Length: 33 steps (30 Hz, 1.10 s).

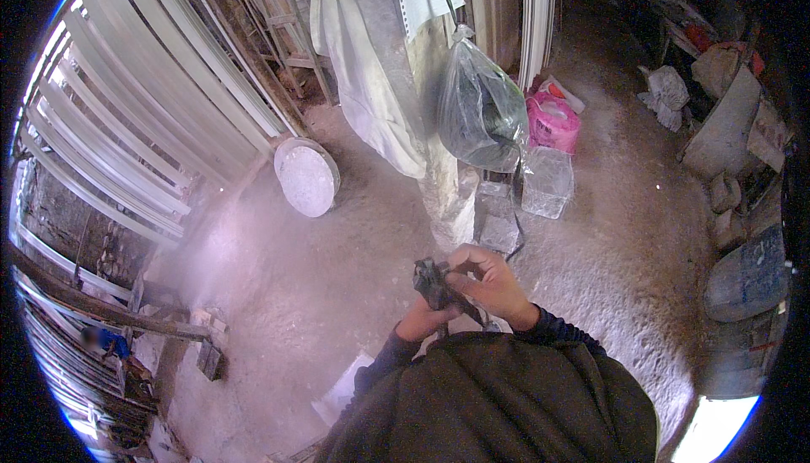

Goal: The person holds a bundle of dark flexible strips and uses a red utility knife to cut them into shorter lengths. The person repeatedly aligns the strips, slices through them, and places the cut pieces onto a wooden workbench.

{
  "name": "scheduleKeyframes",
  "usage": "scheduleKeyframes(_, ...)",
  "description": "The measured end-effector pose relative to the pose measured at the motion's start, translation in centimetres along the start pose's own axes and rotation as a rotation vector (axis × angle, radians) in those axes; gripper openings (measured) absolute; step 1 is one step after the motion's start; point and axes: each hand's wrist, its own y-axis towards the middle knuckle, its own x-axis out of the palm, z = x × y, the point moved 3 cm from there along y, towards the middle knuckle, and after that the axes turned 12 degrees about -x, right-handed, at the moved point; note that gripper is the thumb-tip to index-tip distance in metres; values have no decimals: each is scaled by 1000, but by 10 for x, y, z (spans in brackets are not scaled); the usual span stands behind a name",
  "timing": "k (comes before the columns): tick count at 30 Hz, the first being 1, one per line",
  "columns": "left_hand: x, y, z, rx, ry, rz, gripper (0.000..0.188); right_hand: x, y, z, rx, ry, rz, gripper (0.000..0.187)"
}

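Dusty, uneven floor (363, 227) spreads through this workshop, bright with haze to the left. Close to the person's body, the left hand (419, 320) wraps its fingers around a small dark bundle (432, 284), held upright before the dark garment (481, 395). The right hand (498, 286) bends thumb and forefinger together at the bundle's side; I can't tell whether they pinch it. It looks like fine fingertip handling, which calls for a steady left grip and a free right hand. Just beyond stand a grey block (498, 218) and a pale post (454, 201), with a clear plastic bag (481, 109) hanging above, crowding forward reach. Leftward, open floor runs to a white basin (305, 178).
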Motion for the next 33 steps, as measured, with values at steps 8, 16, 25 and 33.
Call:
scheduleKeyframes(8, 25, -11, 43, 122, 188, 74, 43, 0, 1, 7, -72, -213, -32, 13)
scheduleKeyframes(16, 17, -8, 26, -12, 115, 17, 29, 0, -1, 9, -145, -314, -78, 18)
scheduleKeyframes(25, 20, -10, 34, 42, 249, 29, 22, -1, 0, 9, 62, 83, 87, 25)
scheduleKeyframes(33, 26, -11, 35, -50, 204, 136, 23, -7, 3, 18, -29, -59, 54, 17)
